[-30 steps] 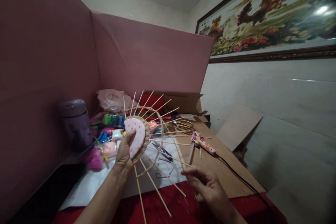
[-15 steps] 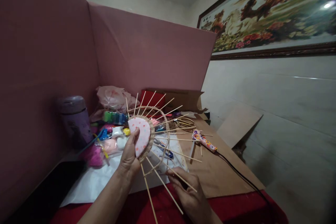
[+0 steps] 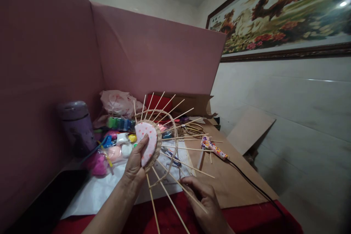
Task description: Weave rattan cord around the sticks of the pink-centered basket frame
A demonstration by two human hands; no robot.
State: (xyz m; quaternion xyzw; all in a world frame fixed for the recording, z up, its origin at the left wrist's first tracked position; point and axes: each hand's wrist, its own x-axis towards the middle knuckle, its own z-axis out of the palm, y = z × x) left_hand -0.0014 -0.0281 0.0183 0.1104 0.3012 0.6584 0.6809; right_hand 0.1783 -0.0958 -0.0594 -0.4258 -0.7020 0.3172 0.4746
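Note:
A half-round fan frame [image 3: 148, 142] has a white pad with pink dots, a woven band around its curve and thin wooden sticks fanning outward. My left hand [image 3: 135, 164] grips the pad, thumb on its face. Farther out, an arc of twisted cord [image 3: 175, 131] runs across the sticks. At the lower right of the frame, my right hand [image 3: 201, 201] is closed by a stick, with its fingertips pinching the thin cord that hangs from the arc. Its lower fingers are curled.
A flowered glue gun [image 3: 215, 148] with a black cable lies on the brown board [image 3: 236, 179]. Blue-handled scissors [image 3: 175, 160] rest under the sticks. Bagged coloured clay [image 3: 113, 151] and a purple bottle [image 3: 78, 126] stand left. A dark flat object [image 3: 46, 201] is at lower left.
My right hand has moved slightly right, drawing the thin cord with it. The fan frame has turned a little clockwise in my left hand.

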